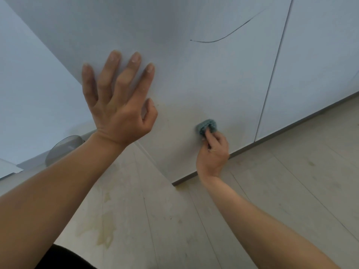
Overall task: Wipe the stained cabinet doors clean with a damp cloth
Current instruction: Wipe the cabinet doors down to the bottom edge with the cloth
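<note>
A white cabinet door (194,78) fills the upper middle of the view. A dark curved line (223,36) marks its upper part. Faint brownish specks lie lower down near its left edge. My left hand (118,101) presses flat on the door near that edge, fingers spread and straight. My right hand (212,152) grips a small bunched blue-green cloth (206,127) and holds it against the lower part of the door, a little above its bottom edge.
A second white door (314,65) stands to the right across a narrow gap. A grey plinth (272,138) runs under the doors. The pale plank floor (252,200) carries yellowish stains (104,233). A grey round object (64,148) sits low at the left.
</note>
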